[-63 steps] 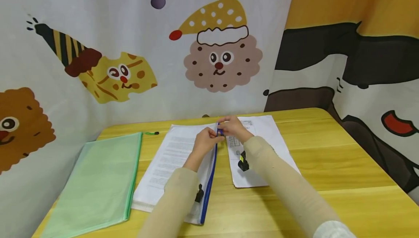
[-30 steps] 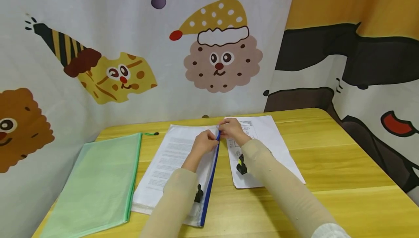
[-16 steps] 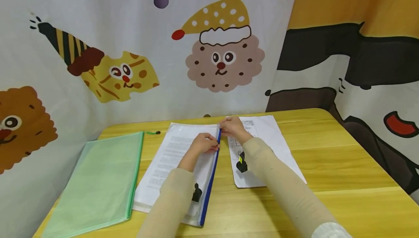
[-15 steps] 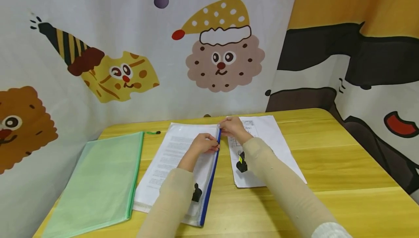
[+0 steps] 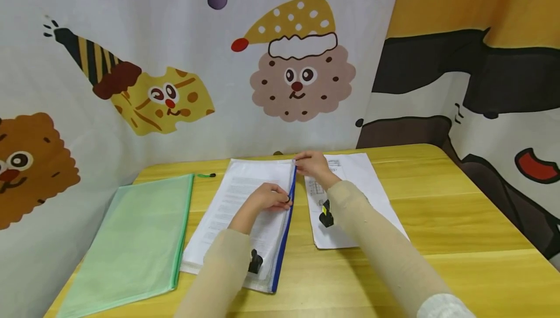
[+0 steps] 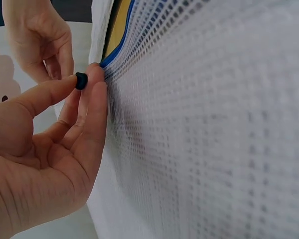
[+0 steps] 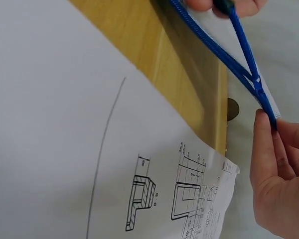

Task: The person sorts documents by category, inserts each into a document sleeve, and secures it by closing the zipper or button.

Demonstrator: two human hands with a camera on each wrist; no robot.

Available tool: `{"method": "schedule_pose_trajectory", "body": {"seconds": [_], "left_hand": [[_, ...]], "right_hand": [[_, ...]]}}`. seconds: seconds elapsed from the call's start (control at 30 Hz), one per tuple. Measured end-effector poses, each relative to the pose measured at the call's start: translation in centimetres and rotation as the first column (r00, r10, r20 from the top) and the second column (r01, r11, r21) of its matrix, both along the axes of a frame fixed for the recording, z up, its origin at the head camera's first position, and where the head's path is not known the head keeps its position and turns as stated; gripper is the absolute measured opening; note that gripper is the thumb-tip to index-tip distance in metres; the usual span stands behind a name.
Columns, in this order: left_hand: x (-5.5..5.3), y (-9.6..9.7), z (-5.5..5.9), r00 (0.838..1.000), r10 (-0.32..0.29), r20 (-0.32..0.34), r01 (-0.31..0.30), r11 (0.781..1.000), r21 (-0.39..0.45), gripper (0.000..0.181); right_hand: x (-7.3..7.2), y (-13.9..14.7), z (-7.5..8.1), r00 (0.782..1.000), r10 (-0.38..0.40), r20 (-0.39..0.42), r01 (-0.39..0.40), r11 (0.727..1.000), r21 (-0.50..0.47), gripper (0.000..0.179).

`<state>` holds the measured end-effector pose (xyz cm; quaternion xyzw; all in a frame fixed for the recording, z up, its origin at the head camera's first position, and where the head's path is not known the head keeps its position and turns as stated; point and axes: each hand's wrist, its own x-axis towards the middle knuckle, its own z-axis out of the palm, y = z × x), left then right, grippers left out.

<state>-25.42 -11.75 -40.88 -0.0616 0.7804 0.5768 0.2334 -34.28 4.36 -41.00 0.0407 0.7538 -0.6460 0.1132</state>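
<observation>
Where the view starts nearest the person, two beige sleeves (image 5: 385,255) reach forward over a yellow wooden counter (image 5: 459,220).

Item: white mesh zip pouch (image 5: 245,220), lying flat at the counter's middle, printed pages showing inside, blue zipper (image 5: 286,225) along its right edge.

Item: left hand (image 5: 271,197), resting on the pouch about midway along the zipper, thumb and forefinger pinching a small black zipper pull (image 6: 81,80). In the right wrist view the two blue zipper tracks part into a V between the two hands.

Item: right hand (image 5: 311,164), at the pouch's far right corner, fingertips pinching the end of the blue zipper there.

Item: sheet of technical drawings (image 5: 354,201), flat on the counter just right of the pouch, partly under the right forearm.

Item: green zip pouch (image 5: 135,240), flat on the counter left of the white one, a narrow strip of wood between them.

Item: cartoon-printed cloth backdrop (image 5: 175,65), hanging behind the counter's far edge and along the right side.
</observation>
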Motion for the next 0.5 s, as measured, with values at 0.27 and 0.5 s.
{"method": "schedule_pose_trajectory", "body": {"seconds": [0.27, 0.5], "left_hand": [[1.2, -1.1, 0.1, 0.996, -0.079, 0.031, 0.078, 0.997, 0.014, 0.014], [2.4, -2.0, -0.2, 0.987, -0.152, 0.054, 0.150, 0.988, 0.023, 0.012]], "right_hand": [[0.0, -0.2, -0.2, 0.998, 0.003, -0.058, -0.001, 0.999, 0.036, 0.021], [0.1, -0.1, -0.2, 0.996, 0.010, -0.093, -0.006, 0.999, 0.045, 0.019]]}}
